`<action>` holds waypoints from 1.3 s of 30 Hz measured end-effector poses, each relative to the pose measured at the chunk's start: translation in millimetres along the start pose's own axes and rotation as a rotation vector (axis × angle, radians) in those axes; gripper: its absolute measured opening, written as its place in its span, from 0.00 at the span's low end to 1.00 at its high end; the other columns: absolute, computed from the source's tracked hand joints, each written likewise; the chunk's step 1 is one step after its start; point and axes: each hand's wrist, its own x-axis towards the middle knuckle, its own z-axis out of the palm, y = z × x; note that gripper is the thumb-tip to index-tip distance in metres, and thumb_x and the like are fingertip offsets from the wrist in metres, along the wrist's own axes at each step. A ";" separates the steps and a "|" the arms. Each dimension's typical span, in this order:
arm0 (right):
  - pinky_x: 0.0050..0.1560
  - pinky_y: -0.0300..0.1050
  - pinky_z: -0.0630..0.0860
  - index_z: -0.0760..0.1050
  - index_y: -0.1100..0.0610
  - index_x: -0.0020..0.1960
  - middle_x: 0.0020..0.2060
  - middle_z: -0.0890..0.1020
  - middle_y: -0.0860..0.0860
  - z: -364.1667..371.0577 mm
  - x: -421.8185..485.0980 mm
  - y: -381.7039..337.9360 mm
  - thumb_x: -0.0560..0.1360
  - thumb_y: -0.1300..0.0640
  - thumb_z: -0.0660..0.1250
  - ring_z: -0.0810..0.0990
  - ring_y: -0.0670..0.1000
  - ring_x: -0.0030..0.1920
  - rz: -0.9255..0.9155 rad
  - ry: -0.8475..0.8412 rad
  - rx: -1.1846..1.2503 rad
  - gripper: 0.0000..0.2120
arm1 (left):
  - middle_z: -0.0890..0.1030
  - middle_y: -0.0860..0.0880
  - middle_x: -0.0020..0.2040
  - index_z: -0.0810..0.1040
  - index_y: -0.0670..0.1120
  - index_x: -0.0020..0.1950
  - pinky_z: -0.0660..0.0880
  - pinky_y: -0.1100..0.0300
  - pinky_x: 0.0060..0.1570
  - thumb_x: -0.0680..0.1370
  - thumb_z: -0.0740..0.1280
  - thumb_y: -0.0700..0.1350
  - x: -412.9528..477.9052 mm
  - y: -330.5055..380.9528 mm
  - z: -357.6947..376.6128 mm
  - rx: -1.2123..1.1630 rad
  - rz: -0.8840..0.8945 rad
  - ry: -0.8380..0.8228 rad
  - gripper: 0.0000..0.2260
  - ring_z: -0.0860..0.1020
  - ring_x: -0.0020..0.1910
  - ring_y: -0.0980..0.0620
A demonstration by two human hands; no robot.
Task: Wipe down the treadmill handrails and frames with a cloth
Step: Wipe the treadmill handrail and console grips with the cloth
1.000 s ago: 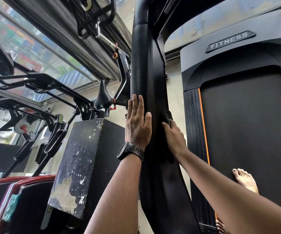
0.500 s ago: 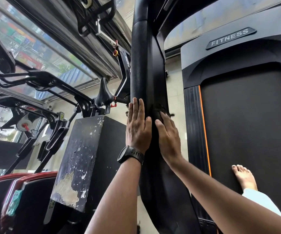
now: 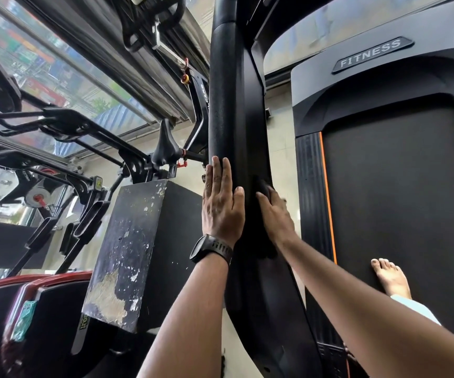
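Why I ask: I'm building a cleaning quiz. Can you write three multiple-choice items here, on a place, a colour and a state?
1. The bare foot stands on: A the floor, B the treadmill belt, C a saddle.
2. The belt's edge stripe is: A green, B white, C orange.
3. The left hand is: A flat on the handrail, B a fist, C hanging free.
Answers: B, toes rest on the black belt; C, an orange line borders it; A, straight fingers lie along the handrail.
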 end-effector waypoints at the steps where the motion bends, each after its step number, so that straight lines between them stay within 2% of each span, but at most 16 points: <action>1: 0.74 0.59 0.65 0.62 0.44 0.79 0.75 0.70 0.53 -2.2 0.2 6.8 0.81 0.37 0.55 0.69 0.57 0.74 0.089 -0.030 -0.032 0.28 | 0.48 0.51 0.81 0.51 0.49 0.81 0.46 0.56 0.78 0.80 0.54 0.48 -2.4 0.1 0.7 0.001 -0.004 0.009 0.30 0.44 0.80 0.56; 3: 0.74 0.58 0.66 0.63 0.46 0.79 0.75 0.71 0.53 0.7 -16.9 13.1 0.81 0.38 0.56 0.69 0.56 0.73 0.098 -0.016 -0.014 0.28 | 0.48 0.51 0.81 0.51 0.48 0.81 0.46 0.55 0.79 0.80 0.54 0.48 -7.0 0.1 1.6 0.009 -0.003 0.010 0.30 0.44 0.80 0.55; 7: 0.77 0.48 0.62 0.68 0.47 0.77 0.75 0.71 0.46 9.7 -53.6 -1.2 0.78 0.41 0.57 0.67 0.46 0.75 -0.224 0.084 0.117 0.29 | 0.47 0.51 0.81 0.51 0.48 0.81 0.44 0.56 0.78 0.79 0.55 0.48 -14.6 -1.9 1.8 0.020 0.000 0.000 0.30 0.43 0.80 0.55; 8: 0.77 0.46 0.61 0.68 0.47 0.77 0.75 0.71 0.46 9.3 -49.2 -2.6 0.79 0.42 0.57 0.66 0.45 0.75 -0.250 0.090 0.117 0.27 | 0.47 0.50 0.81 0.51 0.48 0.81 0.43 0.58 0.78 0.79 0.54 0.49 -16.9 -2.2 2.1 0.021 -0.001 0.001 0.30 0.43 0.80 0.55; 10: 0.77 0.49 0.60 0.65 0.46 0.79 0.77 0.68 0.47 5.8 -27.5 4.7 0.82 0.42 0.57 0.65 0.48 0.76 -0.169 0.035 0.091 0.26 | 0.48 0.49 0.81 0.51 0.48 0.81 0.42 0.60 0.77 0.79 0.53 0.51 -22.4 -1.7 2.8 0.028 0.005 0.020 0.30 0.44 0.80 0.54; 13: 0.77 0.57 0.61 0.60 0.46 0.81 0.78 0.66 0.53 -1.0 -14.6 23.8 0.82 0.39 0.55 0.64 0.56 0.77 0.097 -0.066 0.011 0.28 | 0.50 0.48 0.81 0.53 0.46 0.81 0.42 0.61 0.77 0.78 0.51 0.51 -30.9 -1.8 4.9 0.037 0.012 0.044 0.30 0.46 0.80 0.53; 15: 0.77 0.56 0.62 0.61 0.45 0.80 0.77 0.67 0.51 3.1 -36.5 28.7 0.81 0.39 0.56 0.65 0.54 0.77 0.050 -0.032 0.042 0.29 | 0.50 0.48 0.81 0.53 0.46 0.81 0.41 0.62 0.77 0.79 0.52 0.51 -34.6 -2.3 5.4 0.036 0.019 0.044 0.30 0.46 0.80 0.52; 19: 0.77 0.43 0.58 0.65 0.44 0.78 0.77 0.67 0.42 11.6 -68.3 19.5 0.79 0.42 0.57 0.62 0.42 0.77 -0.250 0.046 0.157 0.28 | 0.48 0.49 0.82 0.52 0.48 0.81 0.40 0.63 0.76 0.79 0.54 0.49 -36.7 -4.9 4.9 0.033 0.015 0.023 0.30 0.44 0.80 0.53; 21: 0.78 0.45 0.58 0.64 0.44 0.79 0.77 0.66 0.44 10.3 -48.9 24.5 0.81 0.43 0.57 0.62 0.43 0.77 -0.209 0.037 0.143 0.26 | 0.49 0.49 0.82 0.52 0.47 0.81 0.40 0.62 0.76 0.79 0.53 0.50 -38.5 -4.9 4.9 0.031 0.022 0.025 0.30 0.44 0.80 0.53; 24: 0.75 0.55 0.63 0.62 0.44 0.79 0.77 0.68 0.51 3.9 -36.3 40.0 0.83 0.41 0.54 0.66 0.54 0.76 0.070 -0.009 0.045 0.25 | 0.49 0.48 0.82 0.53 0.46 0.81 0.41 0.61 0.77 0.79 0.52 0.50 -45.1 -3.9 6.5 0.027 0.025 0.047 0.30 0.45 0.80 0.52; 25: 0.74 0.56 0.65 0.63 0.44 0.79 0.76 0.69 0.51 5.3 -45.5 42.5 0.82 0.40 0.54 0.68 0.55 0.75 0.096 -0.004 0.033 0.26 | 0.50 0.47 0.82 0.53 0.46 0.81 0.42 0.60 0.77 0.79 0.52 0.50 -47.6 -4.5 7.1 0.026 0.031 0.048 0.30 0.45 0.80 0.51; 30: 0.77 0.44 0.60 0.68 0.47 0.77 0.75 0.70 0.45 16.7 -75.9 28.4 0.80 0.42 0.55 0.65 0.43 0.75 -0.280 0.089 0.140 0.27 | 0.49 0.47 0.82 0.52 0.46 0.81 0.43 0.57 0.78 0.79 0.52 0.50 -51.3 -8.2 8.5 0.023 0.029 0.031 0.30 0.44 0.80 0.52; 32: 0.78 0.47 0.58 0.66 0.48 0.78 0.77 0.69 0.46 11.8 -54.6 28.8 0.83 0.44 0.55 0.64 0.46 0.77 -0.235 0.062 0.116 0.24 | 0.49 0.46 0.82 0.52 0.46 0.81 0.43 0.56 0.78 0.79 0.52 0.50 -54.9 -7.9 8.6 0.028 0.037 0.040 0.30 0.44 0.80 0.51; 35: 0.76 0.54 0.62 0.62 0.47 0.80 0.77 0.68 0.53 0.5 -36.2 42.2 0.85 0.43 0.53 0.66 0.56 0.76 0.100 -0.017 0.005 0.24 | 0.49 0.46 0.81 0.53 0.45 0.81 0.43 0.57 0.78 0.79 0.52 0.50 -61.4 -7.8 10.4 0.032 0.037 0.054 0.30 0.44 0.80 0.52; 36: 0.74 0.55 0.64 0.63 0.47 0.79 0.76 0.69 0.54 2.5 -43.1 47.8 0.85 0.43 0.53 0.68 0.58 0.75 0.133 -0.013 -0.010 0.24 | 0.49 0.46 0.81 0.53 0.45 0.81 0.43 0.57 0.78 0.79 0.52 0.50 -64.1 -8.0 10.9 0.032 0.036 0.054 0.30 0.43 0.80 0.53; 39: 0.75 0.50 0.65 0.67 0.47 0.77 0.73 0.72 0.48 15.5 -80.2 46.8 0.82 0.44 0.57 0.69 0.50 0.74 -0.120 0.070 0.091 0.25 | 0.48 0.47 0.82 0.52 0.46 0.81 0.41 0.58 0.78 0.79 0.52 0.50 -69.0 -9.9 11.0 0.026 0.037 0.042 0.31 0.42 0.80 0.54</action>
